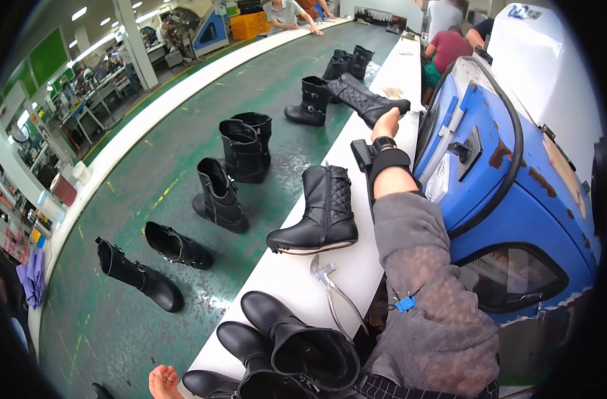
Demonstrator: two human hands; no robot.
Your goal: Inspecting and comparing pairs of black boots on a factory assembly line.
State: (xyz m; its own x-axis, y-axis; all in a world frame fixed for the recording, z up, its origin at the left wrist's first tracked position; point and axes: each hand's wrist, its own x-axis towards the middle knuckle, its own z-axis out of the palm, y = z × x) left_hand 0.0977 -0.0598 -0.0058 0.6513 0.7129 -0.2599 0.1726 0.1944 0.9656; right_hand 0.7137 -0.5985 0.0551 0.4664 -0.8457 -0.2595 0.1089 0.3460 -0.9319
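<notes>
My right arm reaches far across the white ledge, and my right hand (pixel 387 124) grips a black quilted boot (pixel 364 98) near its toe. That boot lies tilted, its shaft pointing left over the green belt. At the lower edge my left hand (pixel 164 382) shows only in part, its fingers curled in with nothing visible in them. Another quilted boot (pixel 326 206) with a side zip stands upright on the ledge. Metal pliers (pixel 330 286) with curved handles lie just nearer. Several black boots (pixel 316 356) are bunched close to me, left of my right forearm.
Along the green belt (pixel 164 159) stand several black buckled boots (pixel 243 149), one boot (pixel 140 276) leaning over. A blue machine (pixel 516 193) with a thick black hose borders the ledge (pixel 290 279) on the right. People (pixel 287 16) work at the far end.
</notes>
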